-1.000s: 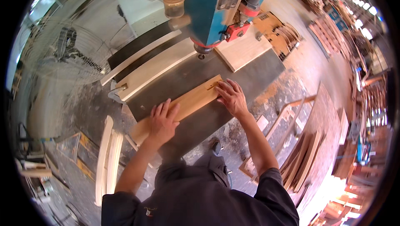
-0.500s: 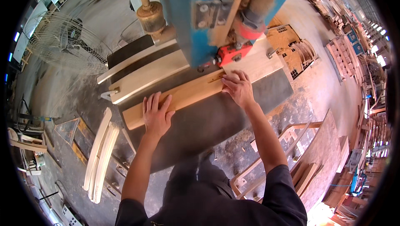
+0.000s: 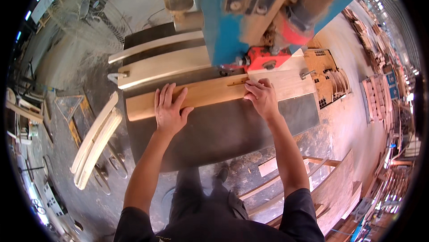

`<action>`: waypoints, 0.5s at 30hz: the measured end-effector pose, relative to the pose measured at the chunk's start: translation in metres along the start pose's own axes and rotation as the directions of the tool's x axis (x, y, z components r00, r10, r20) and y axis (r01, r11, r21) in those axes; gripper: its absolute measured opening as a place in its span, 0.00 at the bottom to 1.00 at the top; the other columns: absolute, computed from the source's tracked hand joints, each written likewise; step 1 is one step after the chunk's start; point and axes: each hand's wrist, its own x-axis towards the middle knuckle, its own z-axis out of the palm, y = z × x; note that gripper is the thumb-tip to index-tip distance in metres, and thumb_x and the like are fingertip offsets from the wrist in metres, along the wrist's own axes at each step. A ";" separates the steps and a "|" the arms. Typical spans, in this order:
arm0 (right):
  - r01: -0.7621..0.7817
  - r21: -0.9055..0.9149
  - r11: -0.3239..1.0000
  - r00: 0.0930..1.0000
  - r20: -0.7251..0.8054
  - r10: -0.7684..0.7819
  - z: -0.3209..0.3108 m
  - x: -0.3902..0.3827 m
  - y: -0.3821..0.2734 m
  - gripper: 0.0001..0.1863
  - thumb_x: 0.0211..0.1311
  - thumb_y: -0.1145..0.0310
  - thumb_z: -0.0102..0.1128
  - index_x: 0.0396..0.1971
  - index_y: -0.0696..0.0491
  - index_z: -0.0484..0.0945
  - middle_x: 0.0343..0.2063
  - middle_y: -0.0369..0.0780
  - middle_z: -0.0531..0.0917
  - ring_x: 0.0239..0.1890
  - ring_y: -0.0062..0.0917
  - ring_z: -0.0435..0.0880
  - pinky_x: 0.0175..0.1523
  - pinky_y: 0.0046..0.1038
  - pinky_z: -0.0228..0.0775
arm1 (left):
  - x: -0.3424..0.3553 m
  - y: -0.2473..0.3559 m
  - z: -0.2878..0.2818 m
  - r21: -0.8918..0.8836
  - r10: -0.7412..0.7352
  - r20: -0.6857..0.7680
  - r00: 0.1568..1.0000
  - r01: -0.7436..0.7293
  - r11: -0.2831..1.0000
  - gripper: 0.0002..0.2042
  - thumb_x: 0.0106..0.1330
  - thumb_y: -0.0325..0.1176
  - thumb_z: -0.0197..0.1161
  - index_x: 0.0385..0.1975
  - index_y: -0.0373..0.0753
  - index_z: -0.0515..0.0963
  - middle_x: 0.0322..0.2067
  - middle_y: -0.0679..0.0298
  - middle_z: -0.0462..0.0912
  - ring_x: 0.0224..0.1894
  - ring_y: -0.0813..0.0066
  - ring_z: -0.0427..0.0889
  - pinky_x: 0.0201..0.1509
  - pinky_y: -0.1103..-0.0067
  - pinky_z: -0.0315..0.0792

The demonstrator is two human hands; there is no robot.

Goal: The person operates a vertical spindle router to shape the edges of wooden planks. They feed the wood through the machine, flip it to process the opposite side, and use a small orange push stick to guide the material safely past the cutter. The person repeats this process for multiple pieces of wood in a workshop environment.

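Observation:
A long, flat wooden board (image 3: 210, 93) lies on a dark machine table (image 3: 223, 130). Slots or dark marks show in its top near the right end. My left hand (image 3: 171, 114) rests on the board's left part, fingers spread. At the right end, my right hand (image 3: 262, 98) grips the board's near edge, with thumb and fingers drawn together. Just beyond that hand hangs a red guide block (image 3: 268, 59) on a blue machine column (image 3: 223, 23). Whatever cutting part sits below it is hidden. A pale wooden guide board (image 3: 165, 68) is clamped along the far side.
Curved wooden pieces (image 3: 96, 146) stand stacked at the left. A wire fan (image 3: 96, 10) is at far left. To the right are an orange-brown bin or frame (image 3: 333, 79) and a leaning plywood panel (image 3: 333, 193) with wooden strips near my right arm.
The view has turned and shifted, so the board appears more level. Both hands keep nearly the same places on the board.

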 end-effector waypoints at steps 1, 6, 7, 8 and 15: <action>0.019 0.000 1.000 1.000 -0.004 -0.019 0.002 0.004 -0.004 0.20 0.46 0.65 0.76 0.43 0.49 0.88 0.49 0.29 0.89 0.45 0.36 0.81 0.53 0.39 0.77 | -0.001 0.001 -0.001 0.016 -0.022 -0.015 1.000 0.022 1.000 0.30 0.57 0.46 0.76 0.62 0.49 0.81 0.65 0.54 0.72 0.69 0.48 0.69 0.75 0.46 0.60; 0.022 0.061 0.998 1.000 -0.022 -0.020 0.011 0.008 0.003 0.21 0.45 0.67 0.78 0.43 0.53 0.89 0.49 0.33 0.90 0.44 0.40 0.81 0.54 0.38 0.78 | 0.005 0.001 0.004 0.046 -0.041 -0.019 0.999 0.042 0.998 0.31 0.56 0.46 0.77 0.62 0.49 0.81 0.66 0.57 0.72 0.70 0.51 0.69 0.76 0.50 0.60; 0.021 0.073 0.997 0.999 -0.028 -0.019 0.013 0.007 0.005 0.21 0.45 0.67 0.78 0.43 0.53 0.89 0.49 0.33 0.90 0.44 0.41 0.81 0.53 0.38 0.78 | 0.007 0.003 0.007 0.058 -0.044 -0.013 0.999 0.045 0.997 0.31 0.57 0.46 0.77 0.63 0.49 0.81 0.66 0.57 0.72 0.70 0.52 0.68 0.77 0.51 0.60; 0.022 0.073 0.997 0.999 -0.031 -0.020 0.015 0.006 0.006 0.21 0.45 0.68 0.79 0.43 0.53 0.89 0.49 0.33 0.90 0.44 0.41 0.81 0.53 0.38 0.78 | 0.007 0.004 0.009 0.057 -0.048 -0.010 0.999 0.048 0.997 0.31 0.56 0.45 0.77 0.63 0.49 0.81 0.66 0.57 0.72 0.71 0.51 0.68 0.77 0.51 0.59; 0.015 0.082 0.997 0.999 -0.053 -0.011 0.018 0.003 0.009 0.19 0.46 0.68 0.76 0.42 0.51 0.88 0.50 0.29 0.88 0.44 0.37 0.81 0.52 0.39 0.77 | 0.007 0.005 0.012 0.068 -0.056 -0.014 0.998 0.057 0.996 0.30 0.57 0.44 0.76 0.62 0.49 0.81 0.67 0.60 0.74 0.71 0.53 0.68 0.78 0.52 0.59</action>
